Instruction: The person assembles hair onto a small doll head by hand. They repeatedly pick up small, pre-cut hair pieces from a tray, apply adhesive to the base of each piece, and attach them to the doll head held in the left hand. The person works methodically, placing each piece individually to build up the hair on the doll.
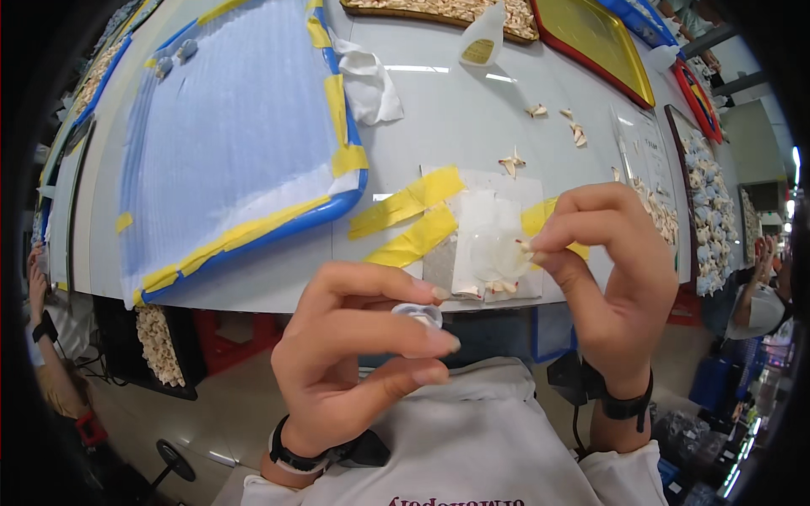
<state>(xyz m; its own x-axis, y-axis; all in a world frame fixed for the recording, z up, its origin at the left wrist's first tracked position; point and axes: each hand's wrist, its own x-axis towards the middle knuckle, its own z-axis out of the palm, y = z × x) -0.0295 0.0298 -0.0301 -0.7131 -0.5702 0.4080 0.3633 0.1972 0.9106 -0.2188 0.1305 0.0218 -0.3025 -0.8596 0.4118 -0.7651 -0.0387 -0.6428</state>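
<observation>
My left hand is closed around a small pale blue-grey, cup-shaped piece near the table's front edge. The thumb and fingers of my right hand pinch a small cream piece with a dark red tip. That piece is held over a white pad, which carries a glossy, see-through patch. A few similar cream pieces lie along the pad's near edge. Strips of yellow tape run across the pad's left side.
A blue-rimmed tray with a pale blue lining stands at left, two small blue-grey pieces on it. A white squeeze bottle, a crumpled white cloth and loose cream pieces are farther back. A gold tray stands back right.
</observation>
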